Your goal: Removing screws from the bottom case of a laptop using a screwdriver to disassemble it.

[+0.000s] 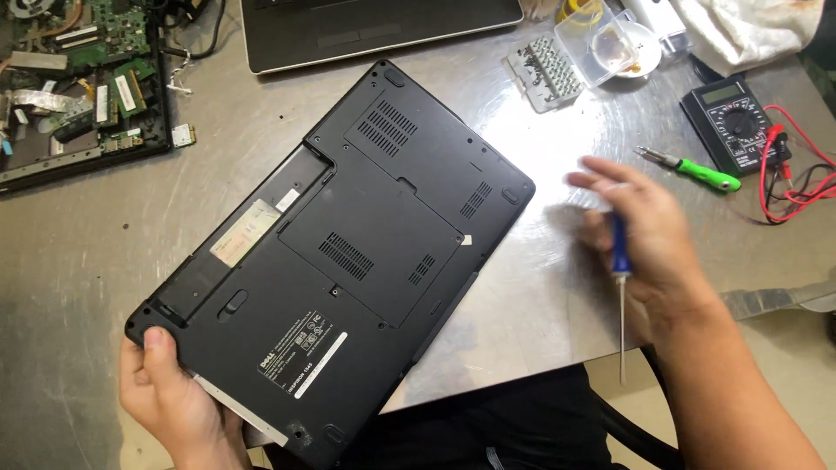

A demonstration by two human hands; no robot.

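scuffed metal table [104, 226] carried a black laptop [348, 252] lying upside down, its near corner overhanging and pinched by the left hand [165, 396]. right hand [649, 231], blurred, probably clasped a blue screwdriver [619, 287]; loosened grip could tip the laptop off.

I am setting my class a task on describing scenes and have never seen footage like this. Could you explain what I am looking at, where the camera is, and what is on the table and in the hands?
This is one picture from a camera worn on a person's head, looking down at their own bare hands. On a metal table lies a black laptop, bottom side up. The left hand grips its near corner. The right hand holds a blue screwdriver, tip towards the person. Farther off lie a green screwdriver, a test meter and an opened laptop.
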